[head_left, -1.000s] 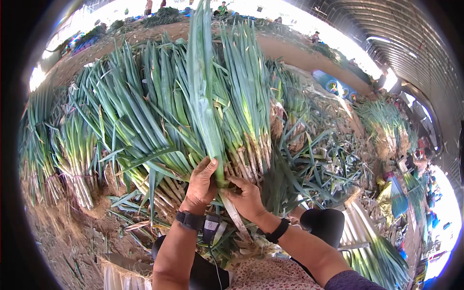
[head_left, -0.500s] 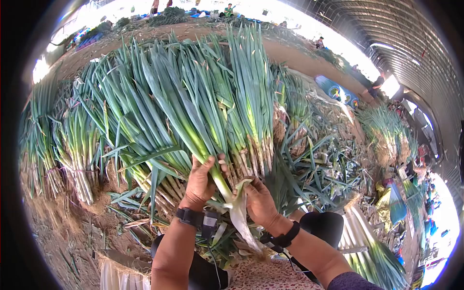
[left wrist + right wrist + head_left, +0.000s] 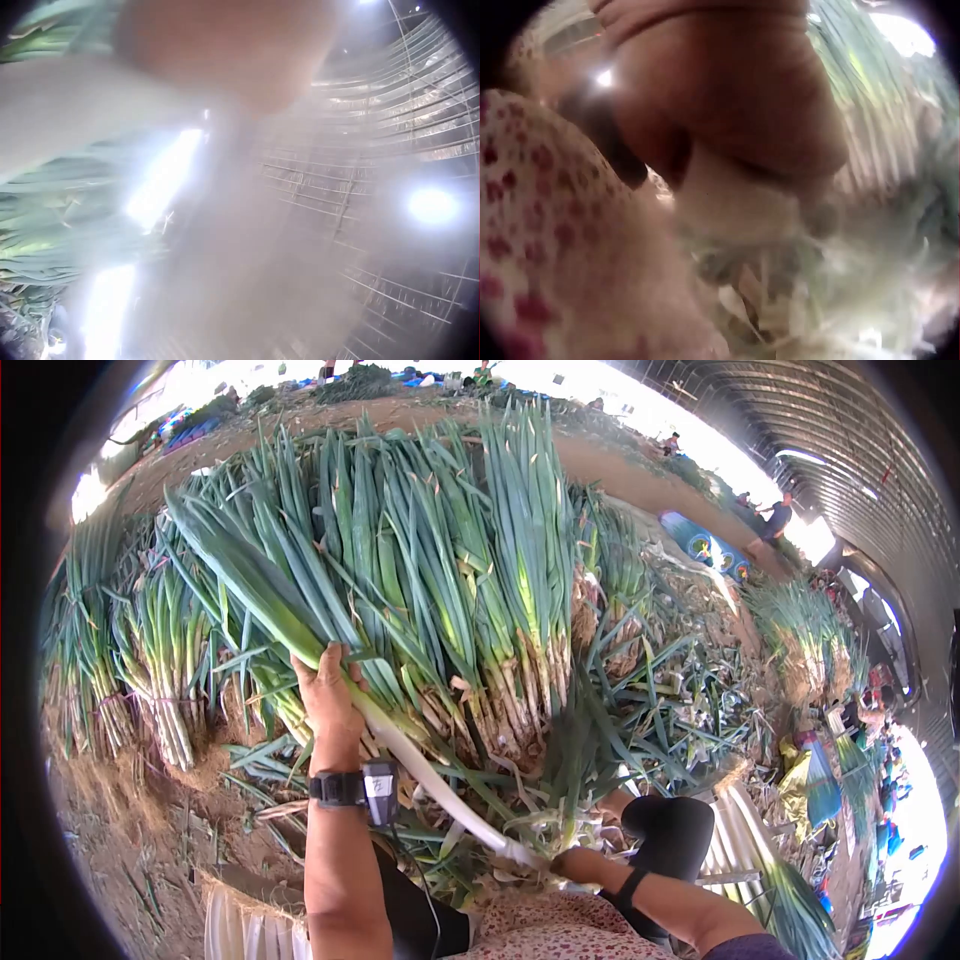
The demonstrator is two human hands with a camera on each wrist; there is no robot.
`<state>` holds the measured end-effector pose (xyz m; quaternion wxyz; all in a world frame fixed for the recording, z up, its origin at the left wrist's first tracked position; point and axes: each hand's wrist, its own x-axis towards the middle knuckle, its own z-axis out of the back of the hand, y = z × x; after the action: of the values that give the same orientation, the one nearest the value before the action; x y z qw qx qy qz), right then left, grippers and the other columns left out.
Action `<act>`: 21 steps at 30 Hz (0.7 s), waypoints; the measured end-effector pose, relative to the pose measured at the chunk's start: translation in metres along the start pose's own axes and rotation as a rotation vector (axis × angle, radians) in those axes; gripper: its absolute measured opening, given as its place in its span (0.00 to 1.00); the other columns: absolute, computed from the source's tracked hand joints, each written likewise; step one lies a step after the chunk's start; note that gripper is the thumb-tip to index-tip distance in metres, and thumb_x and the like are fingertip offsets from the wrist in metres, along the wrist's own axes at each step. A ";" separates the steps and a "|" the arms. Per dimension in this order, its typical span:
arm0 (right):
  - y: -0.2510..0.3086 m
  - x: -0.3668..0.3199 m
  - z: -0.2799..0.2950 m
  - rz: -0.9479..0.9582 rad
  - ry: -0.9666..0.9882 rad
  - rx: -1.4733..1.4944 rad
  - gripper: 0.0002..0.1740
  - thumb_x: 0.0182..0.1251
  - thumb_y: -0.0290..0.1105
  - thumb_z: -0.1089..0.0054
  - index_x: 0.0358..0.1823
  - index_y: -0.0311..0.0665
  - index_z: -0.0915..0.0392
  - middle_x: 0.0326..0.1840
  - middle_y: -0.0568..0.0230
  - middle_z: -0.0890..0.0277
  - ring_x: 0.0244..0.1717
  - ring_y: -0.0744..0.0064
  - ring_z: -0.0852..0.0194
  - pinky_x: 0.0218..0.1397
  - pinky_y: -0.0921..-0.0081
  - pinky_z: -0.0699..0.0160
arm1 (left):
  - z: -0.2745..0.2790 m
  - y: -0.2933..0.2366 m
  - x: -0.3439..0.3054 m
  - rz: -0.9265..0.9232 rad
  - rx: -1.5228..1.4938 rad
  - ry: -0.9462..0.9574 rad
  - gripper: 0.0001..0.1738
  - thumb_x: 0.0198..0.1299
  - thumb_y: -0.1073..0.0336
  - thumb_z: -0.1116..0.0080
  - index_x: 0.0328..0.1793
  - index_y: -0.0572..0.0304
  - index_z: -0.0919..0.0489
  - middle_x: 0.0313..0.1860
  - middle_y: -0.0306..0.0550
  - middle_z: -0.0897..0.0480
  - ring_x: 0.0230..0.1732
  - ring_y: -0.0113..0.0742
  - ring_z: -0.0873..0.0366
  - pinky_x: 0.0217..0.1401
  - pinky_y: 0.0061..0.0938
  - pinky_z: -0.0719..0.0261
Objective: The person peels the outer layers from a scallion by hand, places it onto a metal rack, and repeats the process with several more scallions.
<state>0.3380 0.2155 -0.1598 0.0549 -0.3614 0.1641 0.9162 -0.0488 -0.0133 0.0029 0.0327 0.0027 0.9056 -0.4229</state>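
A long green onion (image 3: 425,775) slants across the front of the head view, its green leaves up to the left and its white stalk down to the right. My left hand (image 3: 330,695) grips it where the green turns pale. At the root end, my right hand (image 3: 580,865) pinches its peeled-down outer skin. In the right wrist view, a pale piece (image 3: 727,202) shows between thumb and fingers. The left wrist view is hazy, with part of the hand (image 3: 225,52) at the top and the blurred pale stalk (image 3: 60,109) at left.
A broad heap of green onions (image 3: 400,560) lies just ahead, with tied bundles (image 3: 165,690) at left. Stripped leaves (image 3: 670,700) litter the ground to the right. White-stalked onions (image 3: 745,840) lie by my right knee, others (image 3: 255,925) at the lower left.
My left hand has swung the green onion's leafy top to the left. My right hand has pulled the outer skin down from the middle of the stalk to the root end, baring the white stalk.
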 end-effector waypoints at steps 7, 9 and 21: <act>-0.018 0.016 0.014 -0.286 0.047 -0.032 0.21 0.62 0.47 0.51 0.40 0.37 0.18 0.39 0.50 0.20 0.44 0.48 0.23 0.48 0.54 0.28 | -0.012 -0.008 -0.014 -0.064 0.080 -0.085 0.24 0.60 0.68 0.46 0.61 0.48 0.39 0.34 0.42 0.24 0.21 0.28 0.31 0.19 0.24 0.32; -0.043 -0.003 0.006 -0.348 0.173 -0.075 0.23 0.60 0.48 0.48 0.47 0.38 0.24 0.45 0.47 0.24 0.48 0.49 0.26 0.50 0.55 0.28 | -0.004 -0.039 -0.009 -0.156 0.127 -0.148 0.24 0.60 0.68 0.45 0.61 0.49 0.39 0.35 0.42 0.24 0.22 0.28 0.31 0.19 0.23 0.32; 0.077 0.017 0.142 0.362 -0.263 0.158 0.31 0.60 0.36 0.48 0.65 0.35 0.38 0.40 0.49 0.22 0.42 0.50 0.22 0.49 0.61 0.26 | 0.013 -0.020 0.022 -0.074 0.103 -0.235 0.35 0.58 0.68 0.41 0.69 0.49 0.44 0.39 0.45 0.26 0.26 0.30 0.28 0.23 0.25 0.27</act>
<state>0.2169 0.1907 -0.0540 -0.0613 -0.1981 0.2887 0.9347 -0.0703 -0.0370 0.0086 0.1225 -0.0787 0.8722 -0.4671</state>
